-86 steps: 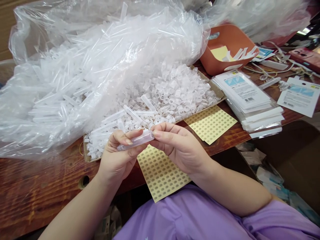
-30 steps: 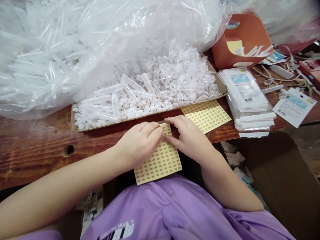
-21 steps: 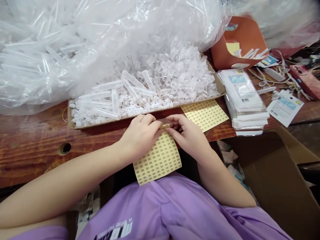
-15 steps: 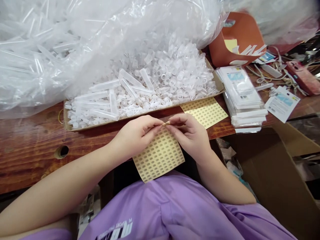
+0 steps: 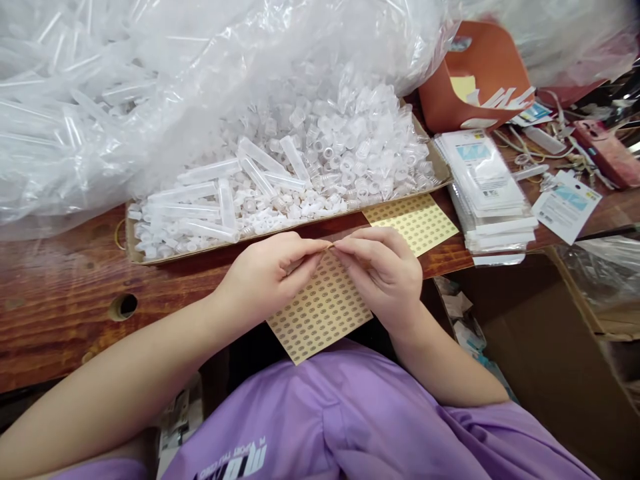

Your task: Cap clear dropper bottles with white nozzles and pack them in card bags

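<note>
Both hands pinched shut on sticker sheet's top corner between them.

tube gone, fingertips now pinching sticker sheet

- Your pale yellow paper sticker sheet carries a regular grid of small grey ovals; a second yellow sheet shows the same pattern.
- Your shirt is lilac purple with white lettering.
- The wooden table top is reddish brown, dark-grained.
- The shallow cardboard tray is tan; its plastic caps and tubes are translucent white.
- The plastic bin is terracotta orange.
- The stacked white cards bear light blue panels.
</note>
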Available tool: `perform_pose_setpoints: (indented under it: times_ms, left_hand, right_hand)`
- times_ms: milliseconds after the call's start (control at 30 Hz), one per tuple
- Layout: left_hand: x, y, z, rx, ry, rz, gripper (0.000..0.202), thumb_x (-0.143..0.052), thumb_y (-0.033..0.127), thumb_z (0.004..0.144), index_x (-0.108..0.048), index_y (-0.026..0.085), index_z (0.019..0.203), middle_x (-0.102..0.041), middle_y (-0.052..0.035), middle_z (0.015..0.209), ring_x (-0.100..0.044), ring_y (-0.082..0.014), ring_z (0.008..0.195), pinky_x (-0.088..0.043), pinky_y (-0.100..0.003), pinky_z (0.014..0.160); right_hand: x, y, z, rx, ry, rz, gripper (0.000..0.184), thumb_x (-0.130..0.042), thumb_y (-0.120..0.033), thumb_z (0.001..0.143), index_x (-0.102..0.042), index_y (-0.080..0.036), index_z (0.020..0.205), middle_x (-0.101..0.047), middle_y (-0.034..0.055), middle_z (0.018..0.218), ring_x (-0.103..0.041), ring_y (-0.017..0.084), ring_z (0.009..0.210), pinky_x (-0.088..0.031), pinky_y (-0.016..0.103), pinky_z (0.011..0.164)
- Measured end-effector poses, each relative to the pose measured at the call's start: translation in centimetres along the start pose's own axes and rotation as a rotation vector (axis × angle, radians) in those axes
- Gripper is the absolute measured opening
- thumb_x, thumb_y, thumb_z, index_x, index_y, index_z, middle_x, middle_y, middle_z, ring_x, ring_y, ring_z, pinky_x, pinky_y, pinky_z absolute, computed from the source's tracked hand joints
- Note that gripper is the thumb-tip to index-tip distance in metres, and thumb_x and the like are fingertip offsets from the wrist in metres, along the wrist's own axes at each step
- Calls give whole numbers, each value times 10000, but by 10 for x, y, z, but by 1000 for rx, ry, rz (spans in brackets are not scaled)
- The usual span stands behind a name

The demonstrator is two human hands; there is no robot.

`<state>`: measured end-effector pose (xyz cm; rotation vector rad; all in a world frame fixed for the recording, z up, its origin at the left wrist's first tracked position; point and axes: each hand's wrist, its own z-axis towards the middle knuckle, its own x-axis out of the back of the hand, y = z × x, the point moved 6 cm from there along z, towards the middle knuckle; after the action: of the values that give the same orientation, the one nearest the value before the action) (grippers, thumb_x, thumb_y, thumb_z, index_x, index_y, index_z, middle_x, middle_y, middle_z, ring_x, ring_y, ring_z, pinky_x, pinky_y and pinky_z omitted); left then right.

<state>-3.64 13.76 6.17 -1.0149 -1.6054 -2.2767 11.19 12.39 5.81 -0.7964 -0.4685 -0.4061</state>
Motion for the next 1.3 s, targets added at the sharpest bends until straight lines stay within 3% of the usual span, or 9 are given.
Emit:
perform_pose_setpoints:
  times_ms: [167,533,867,967,1100,1200,1300]
  left_hand:
    - [1,0,-1,-40,6,84,274,-500,231,908,-731,194,1050,-677,-24,773,-613,-135,680,-469,-241,653]
    - [4,9,-3,-204,77,284,235,-512,168,917,-726,109,994,-692,-31,747,-613,-119,647,-469,-216,619]
    - [6,2,0,-22,22,143,223,-520,186,904,-733,138,949,-718,-20,791,-648,-121,677,-489,-215,614]
    - [3,-5,0,-59,28,265,250,-497,210,929,-717,141,1025,-746,-40,894,-687,-155,760,-535,-254,683]
    - [-7,-2,-1,-300,80,570,269,-456,192,962,-671,78,1077,-740,-95,926,-689,-190,807,-555,-304,747]
    - [-15,9,-4,-458,211,788,228,-526,144,923,-618,22,1093,-708,-149,971,-661,-220,867,-540,-327,797]
    - [-10,22,-10,-505,386,934,307,-619,139,860,-560,29,1141,-674,-158,1002,-631,-243,920,-516,-348,837]
  right_hand:
    - [1,0,1,12,-4,9,269,-609,-142,870,-681,-314,1063,-673,37,950,-652,189,889,-536,355,795]
    - [-5,-4,6,150,38,-129,107,-636,-121,851,-658,-186,933,-661,43,876,-647,149,823,-554,282,749]
    - [-11,-8,10,202,29,-201,43,-549,-132,899,-582,-156,887,-639,64,849,-626,165,837,-549,300,779]
    - [-11,-2,9,151,9,-145,39,-539,-122,894,-558,-155,897,-616,73,877,-607,166,852,-536,302,777]
    - [-4,8,7,-5,18,25,72,-538,-119,888,-527,-180,924,-575,51,896,-579,149,880,-507,298,804]
    - [0,15,2,-177,21,228,52,-527,-148,906,-511,-193,925,-549,40,905,-561,139,868,-499,286,771]
    - [-6,11,-3,-264,-49,423,39,-505,-161,919,-500,-199,922,-539,34,905,-565,129,822,-503,275,722]
